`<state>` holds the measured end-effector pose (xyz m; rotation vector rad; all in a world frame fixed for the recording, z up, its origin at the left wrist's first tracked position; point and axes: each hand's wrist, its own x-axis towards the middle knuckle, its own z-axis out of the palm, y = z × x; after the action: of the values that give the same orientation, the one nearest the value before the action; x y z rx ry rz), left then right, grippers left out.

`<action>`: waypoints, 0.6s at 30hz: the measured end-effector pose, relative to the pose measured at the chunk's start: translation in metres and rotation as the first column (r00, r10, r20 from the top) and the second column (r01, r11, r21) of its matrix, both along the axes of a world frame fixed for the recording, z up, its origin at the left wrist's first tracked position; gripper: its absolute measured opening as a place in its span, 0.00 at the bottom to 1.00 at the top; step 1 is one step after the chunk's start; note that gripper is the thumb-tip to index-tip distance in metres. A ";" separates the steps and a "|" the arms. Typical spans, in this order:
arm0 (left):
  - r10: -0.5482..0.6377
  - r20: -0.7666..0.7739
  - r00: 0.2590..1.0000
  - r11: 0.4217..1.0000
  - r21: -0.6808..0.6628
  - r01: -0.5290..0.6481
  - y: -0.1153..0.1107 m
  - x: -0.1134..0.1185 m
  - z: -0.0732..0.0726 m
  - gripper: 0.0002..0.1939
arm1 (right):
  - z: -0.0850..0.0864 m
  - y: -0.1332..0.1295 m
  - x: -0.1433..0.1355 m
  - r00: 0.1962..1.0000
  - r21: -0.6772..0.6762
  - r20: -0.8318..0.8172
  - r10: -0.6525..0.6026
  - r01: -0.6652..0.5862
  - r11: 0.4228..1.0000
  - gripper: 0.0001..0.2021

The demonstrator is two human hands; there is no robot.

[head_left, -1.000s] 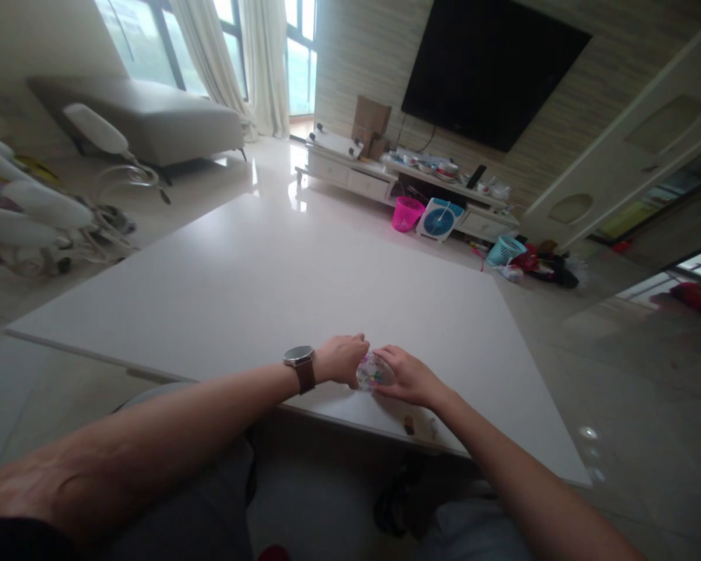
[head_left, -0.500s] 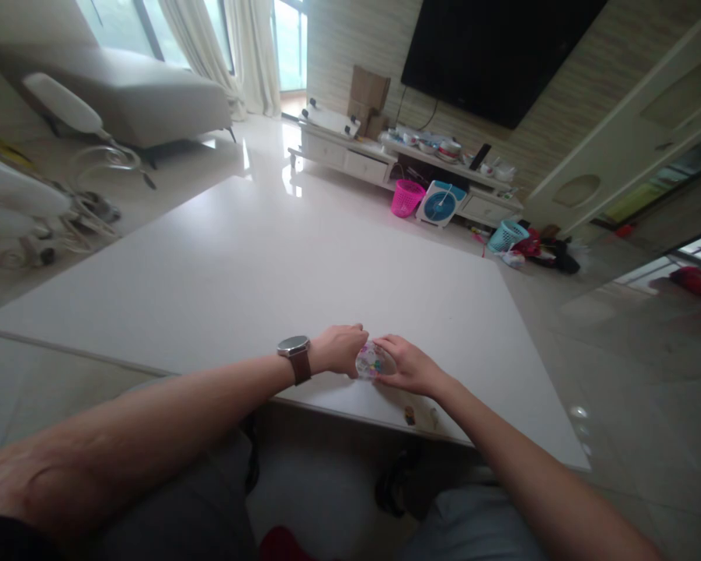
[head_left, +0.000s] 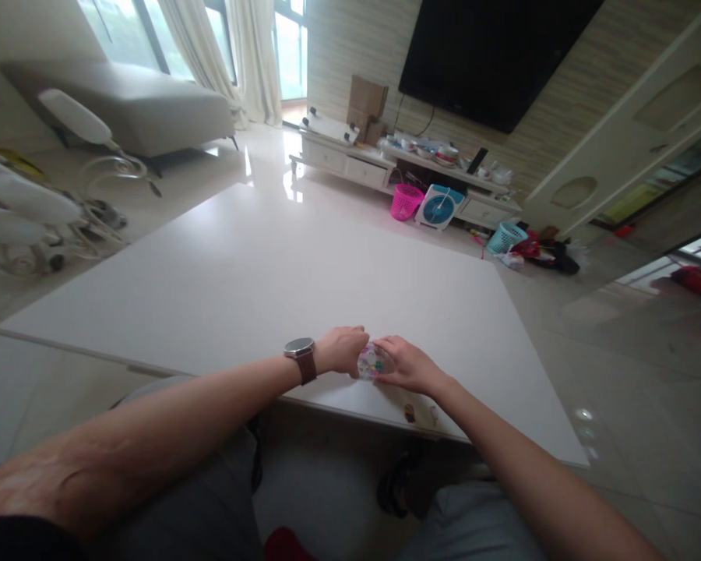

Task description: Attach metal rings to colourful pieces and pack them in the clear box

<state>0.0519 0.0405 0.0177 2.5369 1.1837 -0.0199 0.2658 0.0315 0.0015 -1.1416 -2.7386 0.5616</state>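
A small, clear, rounded container (head_left: 371,363) with pink, green and other coloured bits in or on it is between my hands, low over the near edge of the white table (head_left: 327,273). My right hand (head_left: 407,366) wraps its right side, thumb and fingers curved around it. My left hand (head_left: 343,349), with a watch on the wrist, is closed at its left side, fingers bent downward and partly hidden. Whether the container rests on the table, I cannot tell. Near my right wrist, a small brown and dark figure-like piece (head_left: 410,413) lies by the table edge.
Beyond the table stand a low white TV cabinet (head_left: 332,160) with dishes, a pink basket (head_left: 406,202), a blue and white fan (head_left: 439,207) and a light blue basket (head_left: 505,237). White-armed equipment (head_left: 32,206) is at the left, near a grey sofa (head_left: 134,109).
The camera view has shifted slightly, so the room sits a little lower in the picture. Both hands stay at the container, with hardly any visible movement.
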 end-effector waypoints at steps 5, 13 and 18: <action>0.019 -0.013 1.000 1.000 -0.018 -0.019 0.003 0.000 -0.002 0.23 | -0.001 0.001 -0.002 1.000 -0.029 -0.010 0.000 0.000 1.000 0.33; 0.018 0.003 1.000 1.000 0.004 -0.018 0.004 0.003 -0.005 0.23 | 0.001 0.000 -0.005 0.997 -0.056 -0.069 -0.022 0.018 0.998 0.31; 0.038 -0.002 0.999 0.999 0.007 -0.038 0.000 0.004 -0.001 0.23 | 0.006 -0.002 -0.006 0.997 -0.045 -0.067 -0.024 0.021 0.999 0.31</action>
<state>0.0555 0.0408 0.0168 2.5203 1.2344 -0.0101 0.2596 0.0299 0.0074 -1.1402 -2.6661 0.6491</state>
